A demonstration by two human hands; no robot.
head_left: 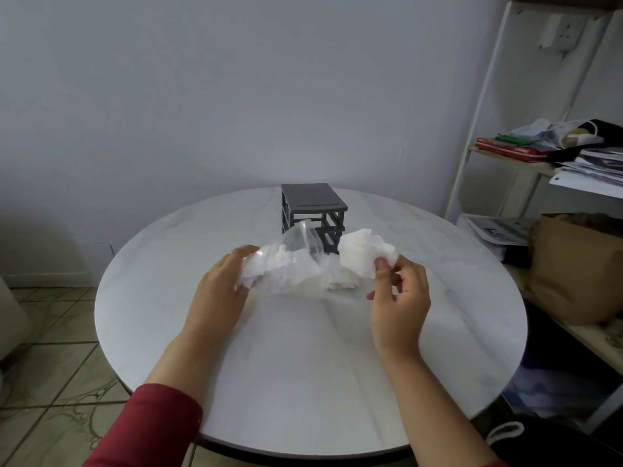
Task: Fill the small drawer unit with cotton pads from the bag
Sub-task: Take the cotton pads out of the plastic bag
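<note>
Cotton pads are in two places now: a white clump of them is in my right hand, and the bigger part lies inside the clear plastic bag in the middle of the round white table.

My right hand pinches the clump between the thumb and the curled fingers. It holds the clump lifted just beside the open end of the bag, near the right lower corner of the drawer unit. My left hand grips the other end of the bag, with the fingers curled round the plastic, and keeps it down on the table.

I judge that the step in hand is to bring the first handful from the bag to the unit, so the task is near its beginning.

The grey unit stands behind the bag, close to it, and the bag hides its lower part. In the part that shows I see only open bars and dark gaps, and no cotton. I cannot tell whether a drawer sits in any slot.

The next move calls for an open place to receive the clump. The loose pads can fall apart easily, so the pinch must stay firm on the way over the bag.
</note>
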